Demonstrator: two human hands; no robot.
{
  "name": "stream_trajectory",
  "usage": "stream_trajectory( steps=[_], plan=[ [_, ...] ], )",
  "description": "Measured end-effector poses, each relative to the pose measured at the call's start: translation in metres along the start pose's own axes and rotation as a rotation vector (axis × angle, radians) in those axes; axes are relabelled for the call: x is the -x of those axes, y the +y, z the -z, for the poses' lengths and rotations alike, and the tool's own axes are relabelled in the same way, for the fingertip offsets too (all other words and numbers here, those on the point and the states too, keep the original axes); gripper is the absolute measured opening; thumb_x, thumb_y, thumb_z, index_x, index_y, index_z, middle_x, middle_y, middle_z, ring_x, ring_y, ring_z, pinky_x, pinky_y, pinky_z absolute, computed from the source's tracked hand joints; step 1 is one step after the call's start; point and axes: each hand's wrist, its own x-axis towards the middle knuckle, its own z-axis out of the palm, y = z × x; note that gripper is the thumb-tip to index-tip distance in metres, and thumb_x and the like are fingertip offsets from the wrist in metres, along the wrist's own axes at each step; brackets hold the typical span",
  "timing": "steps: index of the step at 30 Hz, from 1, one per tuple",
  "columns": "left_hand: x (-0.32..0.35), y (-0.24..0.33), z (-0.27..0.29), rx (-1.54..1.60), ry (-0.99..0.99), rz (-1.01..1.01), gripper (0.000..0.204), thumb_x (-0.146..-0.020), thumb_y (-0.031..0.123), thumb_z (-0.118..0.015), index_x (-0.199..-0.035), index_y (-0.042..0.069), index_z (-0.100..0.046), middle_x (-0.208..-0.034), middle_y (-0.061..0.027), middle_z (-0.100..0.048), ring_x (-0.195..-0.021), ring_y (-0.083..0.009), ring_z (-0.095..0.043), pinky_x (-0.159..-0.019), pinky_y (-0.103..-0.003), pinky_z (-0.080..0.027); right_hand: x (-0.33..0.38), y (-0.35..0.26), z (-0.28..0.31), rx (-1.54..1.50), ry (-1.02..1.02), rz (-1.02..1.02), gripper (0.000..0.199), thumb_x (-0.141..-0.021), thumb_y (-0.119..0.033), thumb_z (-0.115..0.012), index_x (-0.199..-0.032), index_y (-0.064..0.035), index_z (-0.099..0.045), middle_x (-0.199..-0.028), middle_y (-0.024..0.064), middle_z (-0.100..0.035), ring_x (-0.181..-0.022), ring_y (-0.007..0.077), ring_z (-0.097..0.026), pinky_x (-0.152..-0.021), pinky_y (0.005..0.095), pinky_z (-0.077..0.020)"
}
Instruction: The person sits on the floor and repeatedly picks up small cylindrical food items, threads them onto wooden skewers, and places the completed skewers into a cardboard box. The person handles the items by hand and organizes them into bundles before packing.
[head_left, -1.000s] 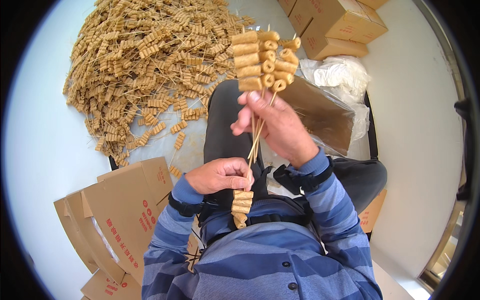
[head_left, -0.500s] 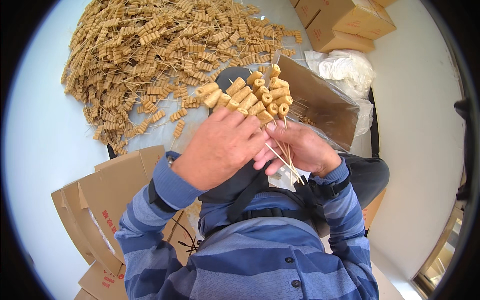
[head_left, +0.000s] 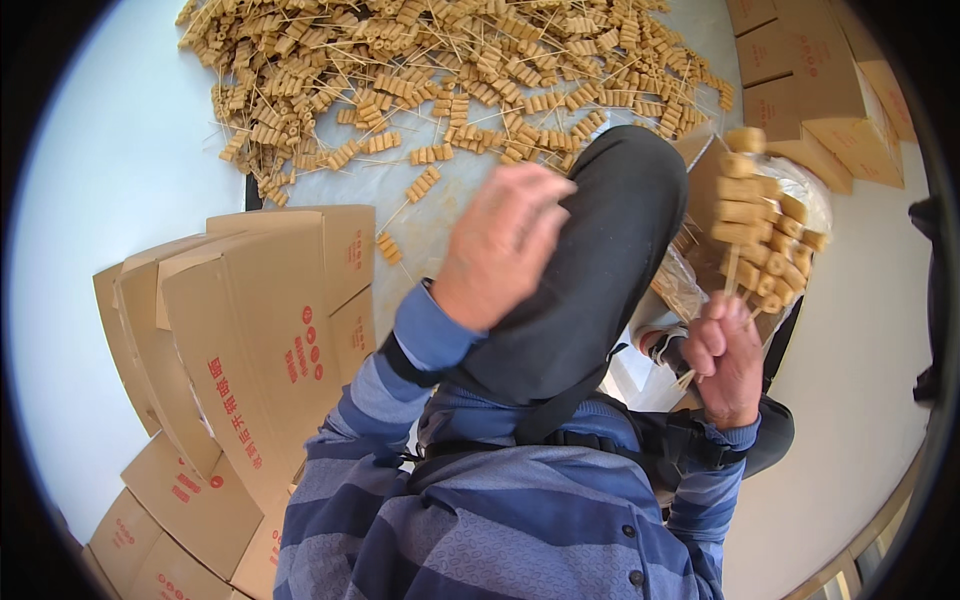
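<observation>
My right hand is closed round the thin sticks of a bunch of skewers, threaded with golden-brown rolled pieces. The bunch points up and away at the right, over an open carton lined with clear plastic, and hides much of it. My left hand is in the air beside my raised knee, somewhat blurred, with bent fingers apart and nothing in them. Close to it, on the sheet-covered surface, lie a few loose skewers. Beyond spreads a large heap of the same skewers.
Tan cartons stand at my left. More cartons are stacked at the far right, near a white plastic bag. My bent leg in dark trousers rises between my hands. A pale wall runs along the right.
My right hand has carried the skewer bunch to the right, over the carton. My left hand has come off the bunch and is apart from it. The view has shifted.
</observation>
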Motion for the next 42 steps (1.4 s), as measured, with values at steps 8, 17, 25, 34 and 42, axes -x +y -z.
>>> stream_trajectory(
  steps=[8,17,25,34,42],
  plan=[
    [0.076,-0.312,-0.015,-0.583,-0.212,0.885,0.055,-0.079,0.017,-0.081,-0.128,0.006,-0.058,-0.126,-0.0176,-0.058,-0.114,-0.036,-0.06,-0.098,-0.044,-0.05,-0.027,-0.019,0.018,-0.026,0.127,0.126,0.022,-0.109,-0.028,-0.043,-0.099,-0.0099,-0.05,-0.066,-0.0041,-0.038,-0.049,0.0061,-0.032,-0.042,0.0201,-0.0295],
    [0.058,-0.373,-0.057,-0.794,-0.587,0.864,0.056,-0.078,0.029,-0.08,-0.125,0.008,-0.058,-0.127,-0.0165,-0.058,-0.117,-0.0355,-0.06,-0.1,-0.048,-0.047,-0.035,-0.002,-0.003,0.066,0.239,-0.024,0.029,-0.11,-0.03,-0.039,-0.096,-0.0098,-0.054,-0.058,-0.0039,-0.034,-0.043,0.0071,-0.029,-0.039,0.0219,-0.0257],
    [-0.003,-0.313,0.021,-0.011,-0.544,0.893,0.065,-0.086,0.026,-0.072,-0.138,-0.002,-0.046,-0.123,-0.0165,-0.063,-0.109,-0.0257,-0.065,-0.094,-0.034,-0.053,-0.034,0.003,-0.013,0.11,0.171,-0.028,0.028,-0.11,-0.029,-0.039,-0.097,-0.0085,-0.054,-0.058,-0.0029,-0.035,-0.045,0.0072,-0.029,-0.041,0.0211,-0.0263],
    [-0.079,-0.07,0.096,1.379,-0.229,0.571,0.041,-0.107,0.034,-0.043,-0.13,0.001,-0.048,-0.117,-0.0166,-0.061,-0.093,-0.0242,-0.063,-0.082,-0.037,-0.054,0.018,0.012,-0.025,0.072,-0.007,-0.035,0.026,-0.109,-0.029,-0.044,-0.102,-0.0068,-0.055,-0.064,-0.002,-0.038,-0.051,0.0088,-0.035,-0.046,0.0228,-0.0303],
    [-0.049,0.111,-0.007,1.65,-0.196,0.63,0.043,-0.106,0.035,-0.04,-0.132,0.002,-0.051,-0.143,-0.02,-0.05,-0.135,-0.0336,-0.047,-0.112,-0.05,-0.038,0.064,0.021,-0.015,-0.076,-0.116,0.092,0.031,-0.11,-0.032,-0.041,-0.103,-0.0054,-0.056,-0.061,-0.002,-0.037,-0.049,0.0089,-0.036,-0.046,0.0225,-0.0306]
  ],
)
